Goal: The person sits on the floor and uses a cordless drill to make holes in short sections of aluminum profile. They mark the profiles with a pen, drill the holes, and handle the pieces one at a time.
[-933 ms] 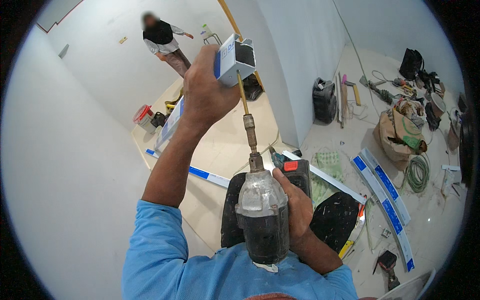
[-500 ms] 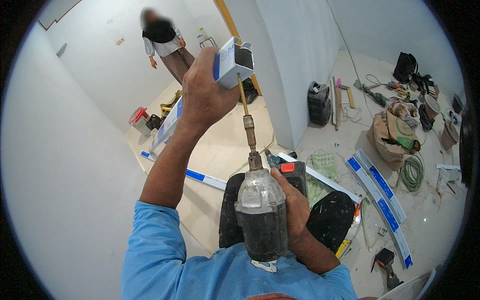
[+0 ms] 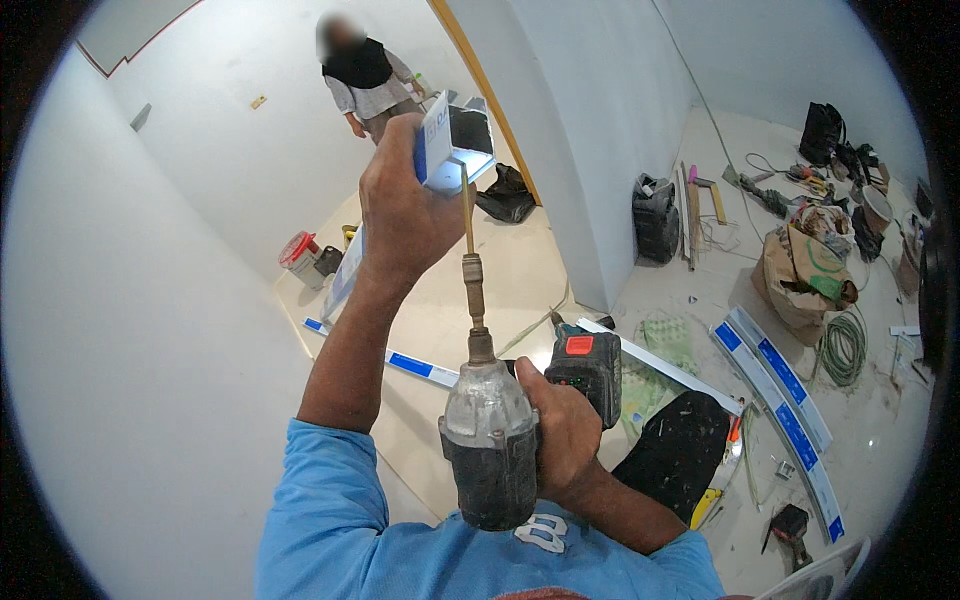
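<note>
My left hand (image 3: 405, 215) is closed around a white metal channel (image 3: 435, 145) with blue labelling, held up so its open end faces the upper right; its length runs down-left behind my forearm. My right hand (image 3: 565, 440) grips a cordless impact driver (image 3: 488, 460) with a silver nose, black body and battery pack (image 3: 595, 380) with a red patch. The driver's long gold bit (image 3: 468, 210) reaches the channel near its end, where a bright spot of light shows on the metal. Whether the tip has entered the metal I cannot tell.
A person (image 3: 365, 85) stands at the upper left. A bucket (image 3: 300, 260) is by the left wall. Labelled strips (image 3: 770, 410) lie right of me, with a paper sack (image 3: 800, 270), cable coil (image 3: 842, 350), another drill (image 3: 790, 530) and scattered tools. A wall corner (image 3: 600, 250) juts between two areas.
My left hand and the channel have dropped slightly. The driver has shifted left and tilted, bringing more of its battery into view. A light now shows on the channel. The person appears further right.
</note>
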Available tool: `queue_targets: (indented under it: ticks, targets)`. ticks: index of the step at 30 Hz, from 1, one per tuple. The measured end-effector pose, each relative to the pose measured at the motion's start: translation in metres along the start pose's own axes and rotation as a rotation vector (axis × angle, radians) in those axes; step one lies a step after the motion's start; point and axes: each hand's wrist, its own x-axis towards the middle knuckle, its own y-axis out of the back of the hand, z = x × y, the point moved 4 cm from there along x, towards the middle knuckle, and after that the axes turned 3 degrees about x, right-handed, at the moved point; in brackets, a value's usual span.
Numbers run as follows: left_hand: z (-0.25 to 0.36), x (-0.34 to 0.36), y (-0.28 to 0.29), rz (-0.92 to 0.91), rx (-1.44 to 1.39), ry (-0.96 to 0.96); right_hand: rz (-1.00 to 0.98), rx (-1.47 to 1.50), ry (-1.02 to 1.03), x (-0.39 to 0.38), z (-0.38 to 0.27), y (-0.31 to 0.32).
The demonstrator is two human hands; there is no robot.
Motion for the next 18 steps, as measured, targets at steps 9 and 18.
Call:
queue_targets:
  ticks: [9,18]
  targets:
    - [-0.0008,-0.0032,0.0053,0.007,-0.01,-0.022,0.031,0.036,0.008,-0.0025,-0.0031,-0.0022]
    - [-0.0015,-0.0042,0.0044,0.003,-0.029,-0.006,0.066,-0.004,0.029,-0.002,-0.0059,-0.0025]
